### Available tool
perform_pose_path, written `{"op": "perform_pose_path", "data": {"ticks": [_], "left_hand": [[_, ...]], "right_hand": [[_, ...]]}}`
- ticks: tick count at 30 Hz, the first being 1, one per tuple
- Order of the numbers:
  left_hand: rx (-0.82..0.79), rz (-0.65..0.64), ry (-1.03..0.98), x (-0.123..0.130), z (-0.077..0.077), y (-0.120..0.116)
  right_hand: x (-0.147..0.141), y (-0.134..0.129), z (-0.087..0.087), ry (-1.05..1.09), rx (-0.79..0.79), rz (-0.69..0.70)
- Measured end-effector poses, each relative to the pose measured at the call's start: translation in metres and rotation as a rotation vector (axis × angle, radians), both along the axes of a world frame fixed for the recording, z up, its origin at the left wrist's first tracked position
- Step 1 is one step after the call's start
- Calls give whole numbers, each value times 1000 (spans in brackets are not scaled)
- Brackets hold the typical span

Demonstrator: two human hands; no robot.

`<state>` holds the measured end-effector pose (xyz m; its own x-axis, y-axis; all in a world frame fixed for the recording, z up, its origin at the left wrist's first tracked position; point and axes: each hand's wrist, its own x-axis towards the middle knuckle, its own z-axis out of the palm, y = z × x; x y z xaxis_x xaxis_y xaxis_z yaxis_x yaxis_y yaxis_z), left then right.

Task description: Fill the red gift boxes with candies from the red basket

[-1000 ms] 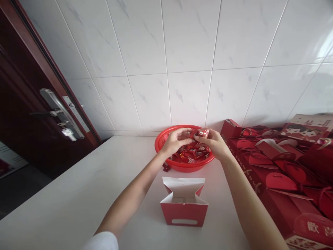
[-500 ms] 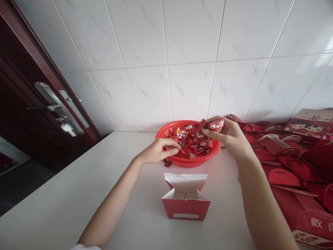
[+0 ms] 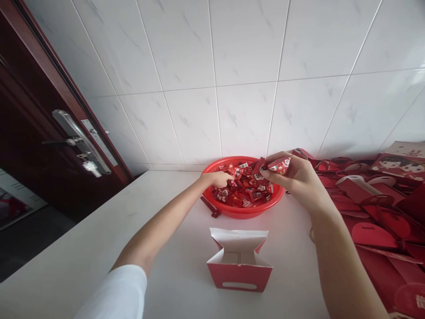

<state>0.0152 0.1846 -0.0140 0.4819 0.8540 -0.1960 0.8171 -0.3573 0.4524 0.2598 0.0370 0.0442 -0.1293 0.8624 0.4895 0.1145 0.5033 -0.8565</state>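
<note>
A red plastic basket point(image 3: 244, 215) holds a heap of red-wrapped candies point(image 3: 247, 201). My left hand point(image 3: 219, 179) reaches over the basket's left side, its curled fingertips in among the candies; whatever they pinch is hidden. At the right rim, my right hand point(image 3: 295, 175) is closed around several wrapped candies point(image 3: 279, 165), one with a patterned red-and-white wrapper sticking out over the thumb. Nearer to me stands a red paper box point(image 3: 239, 277), its top open and its white inside showing.
Many red gift boxes point(image 3: 375, 235) are piled along the right side. A dark red strip point(image 3: 210, 207) lies beside the basket's left edge. White tiled wall point(image 3: 186, 124) rises behind the white tabletop point(image 3: 133, 221); a dark door point(image 3: 36, 110) with keys is at left.
My left hand has moved forward and down into the candies, its fingers closing. My right hand keeps its grip on the candies near the rim. The view has shifted slightly.
</note>
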Motion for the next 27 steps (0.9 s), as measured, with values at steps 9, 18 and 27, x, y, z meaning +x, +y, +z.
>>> {"op": "perform_pose_path", "data": {"ticks": [9, 18, 27], "left_hand": [[4, 197, -67, -14, -9, 23], [-220, 207, -370, -8, -17, 24], [141, 360, -427, -14, -36, 49]], "right_hand": [[3, 5, 0, -26, 43, -41], [14, 16, -7, -41, 98, -138], [13, 10, -2, -74, 101, -203]]}}
